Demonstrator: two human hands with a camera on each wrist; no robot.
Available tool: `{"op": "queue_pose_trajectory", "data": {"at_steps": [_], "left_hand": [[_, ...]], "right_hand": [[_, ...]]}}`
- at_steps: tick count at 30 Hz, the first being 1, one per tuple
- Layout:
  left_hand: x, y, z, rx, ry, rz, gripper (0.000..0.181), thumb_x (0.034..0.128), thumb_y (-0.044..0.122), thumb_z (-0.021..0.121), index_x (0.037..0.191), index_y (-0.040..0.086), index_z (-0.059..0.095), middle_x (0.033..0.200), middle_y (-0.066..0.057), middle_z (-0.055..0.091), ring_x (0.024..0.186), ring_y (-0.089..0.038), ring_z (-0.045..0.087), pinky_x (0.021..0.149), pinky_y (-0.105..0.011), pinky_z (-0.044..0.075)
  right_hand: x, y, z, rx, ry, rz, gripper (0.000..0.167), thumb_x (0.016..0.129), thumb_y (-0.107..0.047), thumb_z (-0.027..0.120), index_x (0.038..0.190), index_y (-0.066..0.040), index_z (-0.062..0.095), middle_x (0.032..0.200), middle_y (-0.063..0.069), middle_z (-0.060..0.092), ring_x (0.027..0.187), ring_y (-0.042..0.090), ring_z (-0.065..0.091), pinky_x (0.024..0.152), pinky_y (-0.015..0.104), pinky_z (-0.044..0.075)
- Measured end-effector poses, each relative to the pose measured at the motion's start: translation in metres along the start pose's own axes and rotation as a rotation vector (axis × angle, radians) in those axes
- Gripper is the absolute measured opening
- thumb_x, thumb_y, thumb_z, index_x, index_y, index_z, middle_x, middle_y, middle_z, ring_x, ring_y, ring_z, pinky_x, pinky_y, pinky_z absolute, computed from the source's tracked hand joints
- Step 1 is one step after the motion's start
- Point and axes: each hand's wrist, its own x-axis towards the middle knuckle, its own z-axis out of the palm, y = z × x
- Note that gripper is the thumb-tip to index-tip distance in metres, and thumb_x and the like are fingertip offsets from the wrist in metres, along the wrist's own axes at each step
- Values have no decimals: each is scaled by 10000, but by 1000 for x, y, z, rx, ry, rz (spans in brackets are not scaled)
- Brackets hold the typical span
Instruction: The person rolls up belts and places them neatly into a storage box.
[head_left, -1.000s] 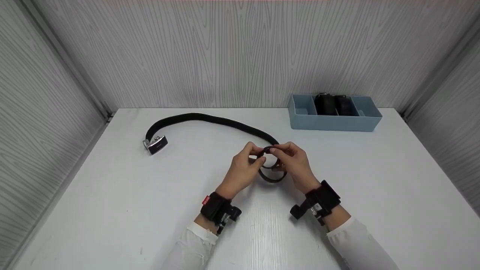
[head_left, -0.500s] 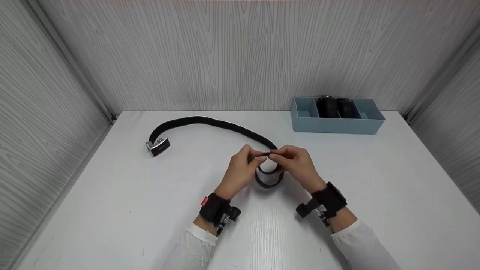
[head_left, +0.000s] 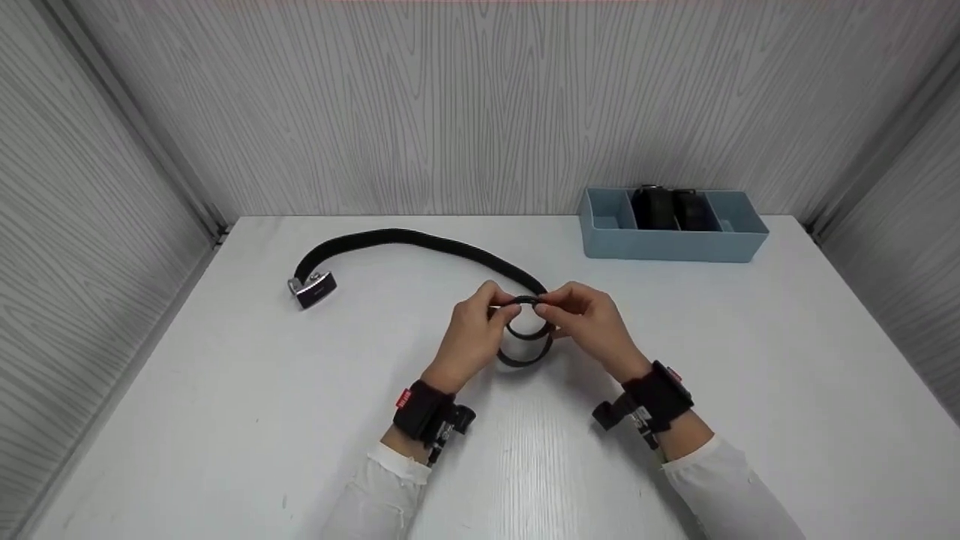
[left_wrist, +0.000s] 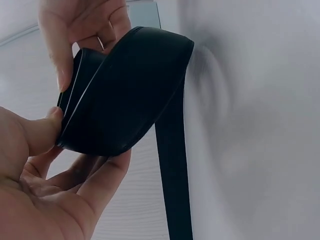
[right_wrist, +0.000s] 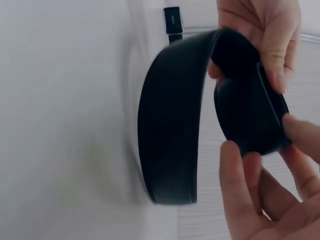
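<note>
A black belt (head_left: 450,246) lies in a long curve over the white table, its silver-edged buckle (head_left: 315,289) at the left end. The other end is bent into loose loops between the two hands. My left hand (head_left: 469,334) pinches the coiled part from the left between thumb and fingers. From the right, my right hand (head_left: 596,326) pinches the same coil, close to the left fingertips. In the left wrist view the coiled belt (left_wrist: 135,95) stands on edge in both hands. A wide outer loop of the belt (right_wrist: 170,120) hangs toward the table in the right wrist view.
A blue divided tray (head_left: 667,246) stands at the back right, by the rear wall. Two black rolled belts (head_left: 671,210) sit in its middle compartments. Wood-grain panels (head_left: 450,105) enclose the table at the back and sides.
The small inner loop closed up at the fingertips half a second ago and now shows round and open again. Both hands have shifted slightly left. The buckle end stays in place.
</note>
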Motion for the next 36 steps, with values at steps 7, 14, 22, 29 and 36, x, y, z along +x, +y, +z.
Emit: {"op": "queue_pose_trajectory", "data": {"at_steps": [7,14,22,29,36], "left_hand": [[1,-1,1,14,-34,26,126,1043,191,641,1015,68,645,1008,-104,732,794,-139,535,695,-276,421],[1,0,3,14,-49,-12,160,1056,242,625,1085,87,602,1146,-65,736,944,-153,637,789,-324,504],[0,-1,2,-64,7,-68,224,1064,281,628,1137,79,561,1116,-108,745,1031,-174,706,782,-341,555],[1,-1,-2,-34,-4,-53,146,1064,219,626,1055,79,583,1008,-119,743,928,-199,680,736,-323,517],[-1,2,-5,8,-47,-46,156,1052,212,640,979,77,612,924,-86,707,834,-184,625,702,-304,476]], "right_hand": [[0,0,-7,-28,-144,27,284,978,-157,753,1223,-17,722,1186,134,708,1022,298,704,809,404,619],[0,0,-2,85,-114,69,264,982,-100,736,1220,15,718,1166,127,684,979,248,680,817,413,620],[0,1,3,227,17,132,257,997,-94,715,1235,3,707,1080,109,669,1034,266,655,839,419,616],[2,2,-4,195,-71,137,293,978,-137,750,1227,9,698,1143,112,677,1041,258,677,880,448,603],[2,-1,-12,60,-181,114,304,968,-186,769,1221,-22,733,1136,119,709,1016,244,676,859,452,609]]}}
